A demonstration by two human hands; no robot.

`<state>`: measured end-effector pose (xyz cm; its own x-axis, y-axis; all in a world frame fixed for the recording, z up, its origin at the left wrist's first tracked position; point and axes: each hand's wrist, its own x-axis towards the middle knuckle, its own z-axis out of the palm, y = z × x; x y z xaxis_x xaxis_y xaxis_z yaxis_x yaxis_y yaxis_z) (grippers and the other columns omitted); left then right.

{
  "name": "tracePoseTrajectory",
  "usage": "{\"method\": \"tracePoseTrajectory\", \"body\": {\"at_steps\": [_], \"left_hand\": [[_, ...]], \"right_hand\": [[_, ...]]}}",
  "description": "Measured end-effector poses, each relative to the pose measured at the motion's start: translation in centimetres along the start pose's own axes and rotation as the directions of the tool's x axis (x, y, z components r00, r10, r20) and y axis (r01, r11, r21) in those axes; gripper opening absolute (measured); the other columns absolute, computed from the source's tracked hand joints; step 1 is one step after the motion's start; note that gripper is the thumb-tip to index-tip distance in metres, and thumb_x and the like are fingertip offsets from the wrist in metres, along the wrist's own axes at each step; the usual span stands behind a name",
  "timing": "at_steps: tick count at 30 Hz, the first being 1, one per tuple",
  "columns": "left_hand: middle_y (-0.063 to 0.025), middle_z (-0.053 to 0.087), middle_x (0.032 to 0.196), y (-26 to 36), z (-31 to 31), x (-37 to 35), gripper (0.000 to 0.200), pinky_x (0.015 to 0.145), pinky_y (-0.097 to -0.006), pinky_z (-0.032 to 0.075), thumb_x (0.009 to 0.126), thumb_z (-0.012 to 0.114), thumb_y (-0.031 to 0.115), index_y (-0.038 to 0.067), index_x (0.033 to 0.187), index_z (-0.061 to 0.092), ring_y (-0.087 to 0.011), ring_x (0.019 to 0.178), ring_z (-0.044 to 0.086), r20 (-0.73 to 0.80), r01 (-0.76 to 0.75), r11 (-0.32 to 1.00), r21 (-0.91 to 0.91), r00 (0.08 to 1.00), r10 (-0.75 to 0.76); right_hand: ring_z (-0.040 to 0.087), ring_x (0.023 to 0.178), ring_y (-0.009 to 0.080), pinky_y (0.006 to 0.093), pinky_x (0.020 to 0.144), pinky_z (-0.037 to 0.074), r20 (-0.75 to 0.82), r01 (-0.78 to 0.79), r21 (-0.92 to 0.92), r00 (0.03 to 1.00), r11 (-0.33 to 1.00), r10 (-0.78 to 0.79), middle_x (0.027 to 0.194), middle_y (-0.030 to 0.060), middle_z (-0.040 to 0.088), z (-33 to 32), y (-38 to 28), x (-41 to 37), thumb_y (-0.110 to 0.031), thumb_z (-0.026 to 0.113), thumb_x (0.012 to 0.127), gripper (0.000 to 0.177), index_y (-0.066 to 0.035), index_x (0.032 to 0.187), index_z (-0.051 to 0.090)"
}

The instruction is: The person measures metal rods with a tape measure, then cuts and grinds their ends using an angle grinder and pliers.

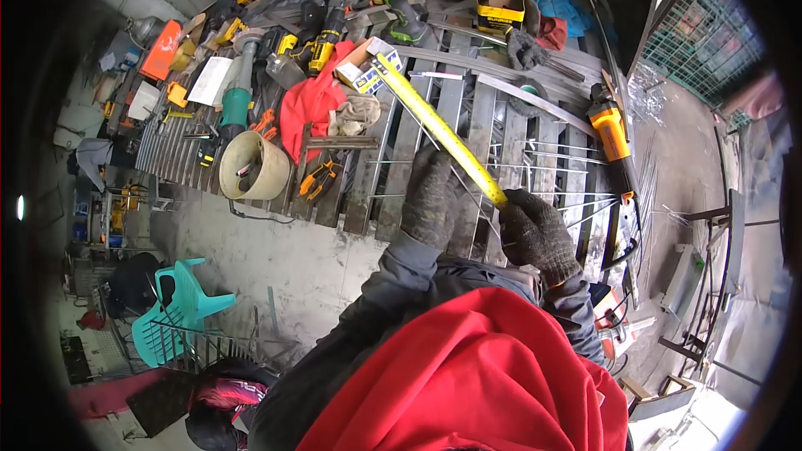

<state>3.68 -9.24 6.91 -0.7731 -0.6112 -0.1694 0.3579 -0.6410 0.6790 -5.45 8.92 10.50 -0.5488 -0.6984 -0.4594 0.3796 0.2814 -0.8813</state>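
A yellow tape measure blade [443,134] runs diagonally over the slatted metal workbench [363,192], its far end beside an open small box [359,67]. My right hand [535,230], in a dark grey knit glove, is closed round the blade's near end. My left hand [430,200], gloved alike, is beside a thin metal rod that runs along the blade; its fingers are largely hidden, and whether it grips the rod is unclear. More thin rods lie across the slats between and beyond my hands.
An orange angle grinder [611,135] lies at the bench's right edge. Left of my hands are orange-handled pliers [320,179], a beige bucket [254,165] and a red cloth [307,108]. Power tools line the back. A turquoise chair [180,311] and another person [225,405] are at lower left.
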Motion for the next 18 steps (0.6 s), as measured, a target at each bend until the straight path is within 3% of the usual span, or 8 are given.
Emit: {"method": "tracePoseTrajectory", "body": {"at_steps": [2,4,5,8,11,14,16,18], "left_hand": [[-0.0132,0.059,0.131,-0.2,0.0,-0.1,0.029,0.099,-0.0432,0.054,0.104,0.056,0.022,0.011,0.131,0.051,-0.0266,0.118,0.061,-0.001,-0.008,1.000,0.000,1.000,0.008],[-0.0140,0.058,0.131,0.7,0.3,-0.3,0.029,0.099,-0.0427,0.054,0.104,0.056,0.021,0.010,0.131,0.051,-0.0271,0.118,0.061,-0.002,-0.026,0.998,0.060,1.000,0.026],[-0.0135,0.059,0.130,1.0,0.2,-0.3,0.029,0.099,-0.0430,0.054,0.104,0.056,0.021,0.010,0.131,0.050,-0.0273,0.117,0.062,0.017,-0.035,0.998,0.061,0.999,0.035],[-0.0127,0.059,0.129,1.1,-0.9,0.0,0.030,0.098,-0.0432,0.055,0.104,0.056,0.020,0.010,0.131,0.050,-0.0282,0.118,0.062,0.015,-0.026,1.000,0.014,1.000,0.026],[-0.0124,0.059,0.131,0.7,-1.2,0.0,0.032,0.098,-0.0441,0.055,0.103,0.058,0.020,0.010,0.133,0.051,-0.0291,0.118,0.062,0.008,-0.018,1.000,0.007,1.000,0.018],[-0.0125,0.061,0.131,0.3,-1.0,0.0,0.032,0.097,-0.0449,0.056,0.103,0.059,0.020,0.010,0.133,0.052,-0.0296,0.118,0.062,-0.038,-0.009,0.998,-0.061,0.999,0.007],[-0.0112,0.062,0.128,0.9,-1.1,0.2,0.034,0.094,-0.0395,0.056,0.102,0.061,0.020,0.011,0.133,0.051,-0.0252,0.115,0.063,-0.036,0.038,0.992,-0.117,0.998,-0.042],[-0.0094,0.063,0.126,1.7,-1.9,0.4,0.036,0.092,-0.0398,0.058,0.101,0.062,0.018,0.013,0.134,0.050,-0.0248,0.112,0.064,-0.034,0.028,0.990,-0.139,0.999,-0.033]], "right_hand": [[0.059,0.059,0.0098,0.0277,0.052,0.045,0.040,0.115,-0.196,0.993,0.974,-0.109,0.076,0.0040,0.063,0.1,-0.4,0.2,-0.024,0.056,0.101,0.027,-0.002,0.114,0.064],[0.064,0.064,0.0160,0.0324,0.058,0.049,0.031,0.059,-0.173,0.998,0.983,-0.054,0.079,0.0093,0.066,0.0,0.5,0.8,-0.026,0.056,0.099,0.030,-0.002,0.115,0.065],[0.057,0.059,0.0116,0.0285,0.052,0.045,0.048,0.189,-0.247,0.982,0.950,-0.183,0.077,0.0042,0.061,-0.7,2.3,1.8,-0.024,0.056,0.101,0.029,-0.001,0.118,0.062],[0.052,0.055,0.0079,0.0250,0.048,0.041,0.066,0.286,-0.338,0.957,0.897,-0.281,0.074,-0.0002,0.058,-0.6,2.4,1.5,-0.022,0.055,0.103,0.029,0.000,0.121,0.060],[0.054,0.055,0.0086,0.0256,0.049,0.042,0.010,0.248,-0.327,0.966,0.912,-0.259,0.074,0.0015,0.058,-0.6,2.3,1.2,-0.021,0.056,0.102,0.027,0.000,0.117,0.062],[0.055,0.055,0.0094,0.0265,0.050,0.043,0.158,0.466,-0.625,0.861,0.627,-0.483,0.072,0.0014,0.058,-0.9,1.6,1.0,-0.023,0.056,0.101,0.026,-0.001,0.112,0.065],[0.069,0.071,0.0275,0.0402,0.067,0.052,0.022,0.076,-0.560,0.997,0.825,-0.077,0.081,0.0135,0.069,-0.5,-1.3,-0.5,-0.038,0.054,0.098,0.035,-0.006,0.102,0.069],[0.070,0.078,0.0312,0.0435,0.069,0.052,0.023,0.091,-0.600,0.995,0.795,-0.096,0.083,0.0141,0.069,-1.9,-0.6,-0.2,-0.041,0.053,0.097,0.036,-0.008,0.099,0.069]]}}
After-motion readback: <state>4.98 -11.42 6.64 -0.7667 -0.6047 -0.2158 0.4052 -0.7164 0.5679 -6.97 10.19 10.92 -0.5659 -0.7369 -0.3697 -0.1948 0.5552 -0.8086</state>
